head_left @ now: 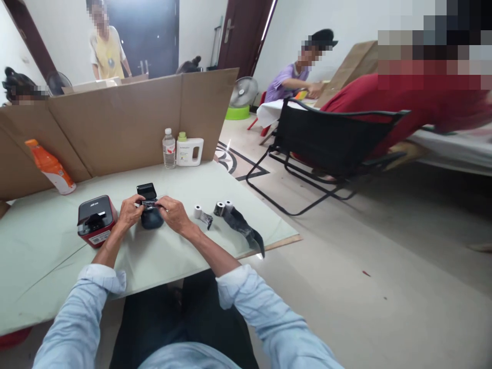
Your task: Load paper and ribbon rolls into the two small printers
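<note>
A small dark portable printer (pixel 152 220) stands on the table in front of me, its black lid (pixel 146 191) raised at the back. My left hand (pixel 131 210) is closed at the left side of its opening, thumb and fingers pinched together. From the right, my right hand (pixel 173 212) pinches at the same opening. A thin greyish strip shows between the fingertips; whether it is part of the printer is too small to tell. Right of my hands lie a white paper roll (pixel 198 211) and a dark-sided paper roll (pixel 219 208) beside a long black strip (pixel 243 225).
A red-and-black box-shaped machine (pixel 97 220) stands left of my left forearm. Along the cardboard screen (pixel 126 125) are an orange bottle (pixel 52 166), a clear water bottle (pixel 168 148) and a white jug (pixel 190 152). A black folding chair (pixel 330 133) and several people are beyond the table.
</note>
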